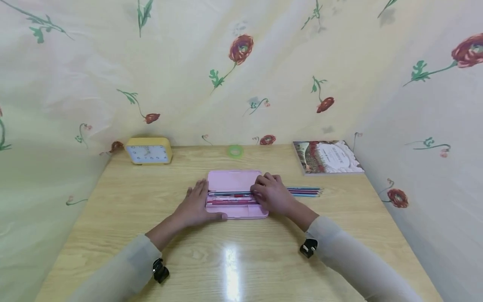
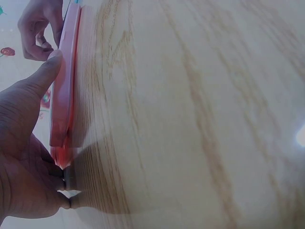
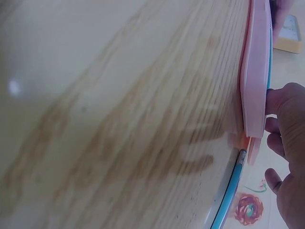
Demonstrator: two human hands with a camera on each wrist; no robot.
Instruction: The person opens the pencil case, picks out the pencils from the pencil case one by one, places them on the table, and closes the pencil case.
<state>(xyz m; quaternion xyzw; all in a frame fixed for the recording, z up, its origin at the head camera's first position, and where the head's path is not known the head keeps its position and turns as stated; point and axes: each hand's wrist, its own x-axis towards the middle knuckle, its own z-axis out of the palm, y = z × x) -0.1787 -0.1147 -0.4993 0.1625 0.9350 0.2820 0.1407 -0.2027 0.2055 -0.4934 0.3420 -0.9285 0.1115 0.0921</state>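
A pink pencil case (image 1: pixel 234 180) lies open on the table, its lid folded back. Several pencils and pens (image 1: pixel 230 202) lie lengthwise in the tray. My left hand (image 1: pixel 196 207) rests at the case's left end, fairly straight fingers along the side and thumb (image 2: pixel 50 67) against the front edge. At the right end, my right hand (image 1: pixel 274 195) has its fingers bent and pinches a dark teal pencil (image 1: pixel 228 193) lying along the hinge side. In the right wrist view that hand's thumb (image 3: pixel 276 101) is right at the case rim; its fingertips are partly hidden.
Several coloured pencils (image 1: pixel 303 191) lie on the table right of the case, beyond the right hand. A yellow clock (image 1: pixel 148 151) stands at the back left, a green tape roll (image 1: pixel 235 151) at the back middle, and a book (image 1: pixel 328 157) at the back right, before a flowered cloth backdrop.
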